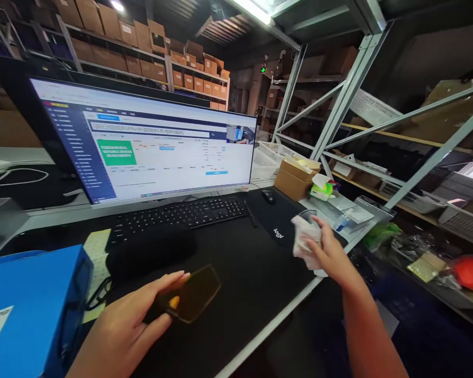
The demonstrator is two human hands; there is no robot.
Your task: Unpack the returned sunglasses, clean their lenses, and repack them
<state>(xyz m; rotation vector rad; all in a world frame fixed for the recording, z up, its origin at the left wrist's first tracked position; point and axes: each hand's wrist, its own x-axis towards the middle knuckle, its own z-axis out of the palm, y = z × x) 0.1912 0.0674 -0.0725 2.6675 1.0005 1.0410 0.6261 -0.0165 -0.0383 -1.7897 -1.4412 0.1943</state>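
Between its thumb and fingers my left hand (130, 320) grips a thin, see-through amber plate (199, 294) by one edge, held tilted above the black desk mat (240, 268). What the plate belongs to I cannot make out. Over the right edge of the desk, my right hand (329, 249) is closed around a crumpled white tissue (306, 239). The two hands are well apart. A blue box (31, 304) stands to the left of my left hand.
A monitor (161, 152) stands behind a black keyboard (181, 215). To their right are a mouse (267, 196), a pen (250, 213), a cardboard box (294, 178) and a green tissue pack (321, 188). Metal shelving (339, 110) with baskets rises on the right.
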